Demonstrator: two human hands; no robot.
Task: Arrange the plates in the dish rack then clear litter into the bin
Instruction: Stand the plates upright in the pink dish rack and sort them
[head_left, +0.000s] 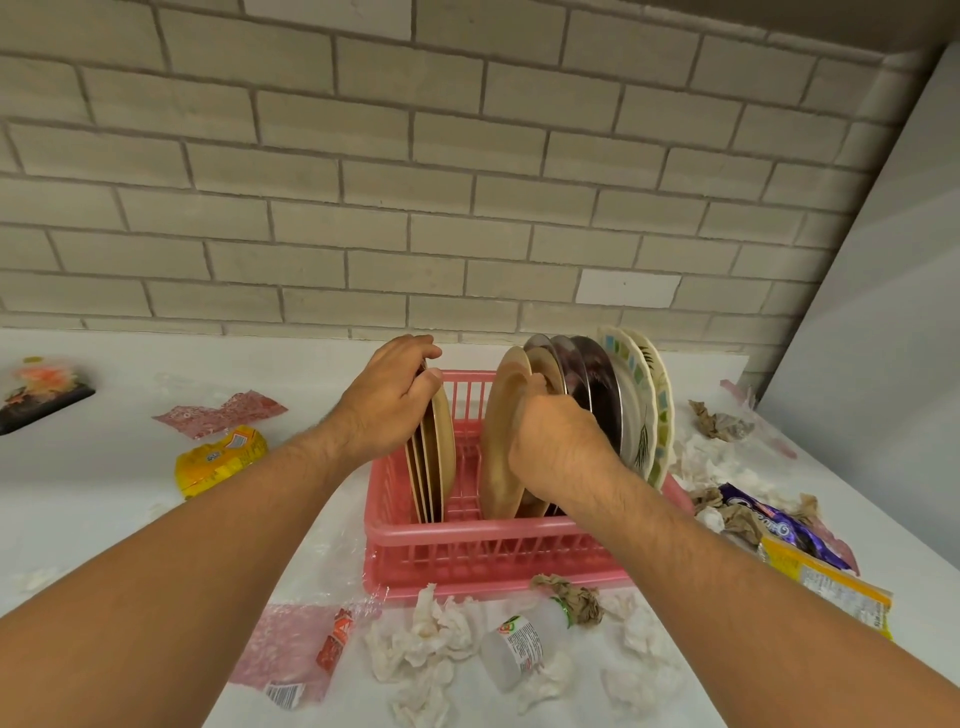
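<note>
A pink plastic dish rack (467, 545) stands on the white counter with plates upright in it. My left hand (387, 402) grips the top edges of several tan plates (439, 457) at the rack's left side. My right hand (550, 436) holds the rim of a tan plate (498, 441) near the middle. Behind it stand dark maroon plates (597, 384) and white patterned plates (647, 410) at the right end. Litter lies all around the rack.
Crumpled tissues (431, 644), a small white bottle (519, 644) and brown paper (571, 597) lie in front. A yellow packet (221, 457) and pink wrapper (223, 413) lie left; purple and yellow wrappers (795, 540) right. A brick wall stands behind. No bin is visible.
</note>
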